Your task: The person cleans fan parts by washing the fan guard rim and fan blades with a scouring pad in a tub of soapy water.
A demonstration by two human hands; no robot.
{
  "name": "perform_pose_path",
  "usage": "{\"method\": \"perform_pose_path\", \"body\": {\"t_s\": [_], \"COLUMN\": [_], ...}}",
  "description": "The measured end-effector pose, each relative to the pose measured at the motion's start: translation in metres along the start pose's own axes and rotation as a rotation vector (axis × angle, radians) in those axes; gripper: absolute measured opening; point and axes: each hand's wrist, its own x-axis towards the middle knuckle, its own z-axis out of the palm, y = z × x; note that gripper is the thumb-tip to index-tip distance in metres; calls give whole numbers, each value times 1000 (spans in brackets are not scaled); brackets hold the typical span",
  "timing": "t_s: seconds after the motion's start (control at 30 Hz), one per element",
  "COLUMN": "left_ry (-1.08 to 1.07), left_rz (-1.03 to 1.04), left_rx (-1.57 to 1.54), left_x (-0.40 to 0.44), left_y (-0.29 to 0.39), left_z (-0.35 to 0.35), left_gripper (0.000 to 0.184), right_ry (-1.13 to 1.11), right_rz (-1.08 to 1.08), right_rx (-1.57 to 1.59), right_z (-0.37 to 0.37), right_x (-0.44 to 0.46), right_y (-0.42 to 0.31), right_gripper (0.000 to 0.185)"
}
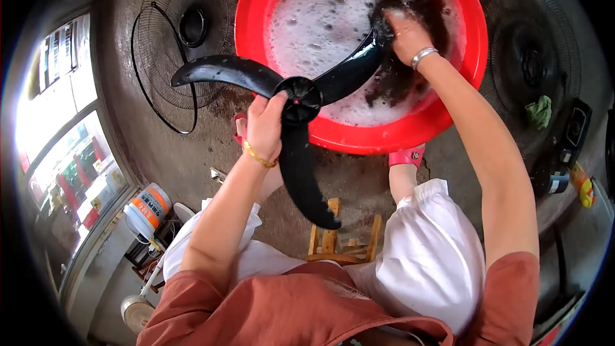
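My left hand (264,129) grips a black three-bladed fan blade (346,74) close to its round hub. One blade points left, one hangs down toward my lap, and the third reaches up and right over a red basin (475,57). Grey-white suds (307,25) and dark patches of water fill the basin. At the tip of that third blade, my right hand (409,37) is closed on a dark wad, perhaps a cloth, pressed around the blade end. Its fingertips are partly hidden, so the wad's kind is unclear.
Wire fan guards (160,0) lie on the wet floor to the left, and another dark guard (528,57) with a green cloth (539,112) is at right. A black fan part (576,128) lies beyond. Near the window stands a white and orange bucket (148,208). A wooden stool (330,234) is under me.
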Motion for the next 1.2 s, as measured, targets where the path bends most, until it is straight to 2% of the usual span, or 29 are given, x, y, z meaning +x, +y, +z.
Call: {"method": "perform_pose_path", "body": {"t_s": [0.07,0.1,0.13,0.23,0.33,0.43,0.47,0.53,0.6,0.63,0.67,0.73,0.8,0.83,0.87,0.93,0.97,1.0,1.1,1.13,1.2], "left_ry": [-1,6,13,-6,-13,-2,-23,-62,-86,-108,-127,-231,-394,-486,-557,-613,-696,-726,-733,-723,-705], "left_rz": [-11,1,15,25,1,27,67,151,157,126,97,-11,-111,-255,-340,-384,-448,-414,-443,-435,-428], "left_rx": [-31,-9,9,-4,-22,64,124,247,399,459,519,547,481,474,507,410,432,461,551,530,490], "left_x": [-2,-4,-4,-3,-1,-5,-7,-10,-2,8,18,28,39,50,60,75,86,102,125,128,128], "left_y": [10,14,19,22,19,20,21,23,19,10,9,24,39,41,45,47,51,44,49,53,60], "left_z": [-15,-19,-20,-19,-17,-2,3,8,0,-17,-27,-23,-13,-15,-11,4,10,12,32,37,51], "left_gripper": [17,17,17,17,16,15,15,14,15,16,16,20,22,26,29,26,28,28,27,28,30], "right_ry": [251,190,247,153,87,411,452,446,394,436,191,283,360,323,172,-126,-204,-277,56,158,222], "right_rz": [2,162,197,372,426,-121,-247,-340,-194,-183,-70,-120,-27,93,142,241,246,185,39,-32,-203], "right_rx": [162,363,469,1311,1668,663,425,204,238,101,40,-18,-19,-126,-236,-451,-312,-194,381,557,646], "right_z": [-9,-19,-26,-43,-45,-21,-22,-18,-4,9,-3,-4,-14,-22,-22,-24,-28,-36,-43,-41,-51], "right_x": [3,6,8,-2,-23,-43,-47,-42,-30,-21,-16,-7,-3,-5,-4,0,2,5,-5,-7,-16], "right_y": [3,7,6,4,-18,-53,-65,-62,-38,-16,-7,15,11,0,-4,-8,-8,-5,-15,-25,-58], "right_gripper": [47,50,52,50,46,44,43,39,37,36,40,45,48,42,40,36,31,35,47,44,39]}}
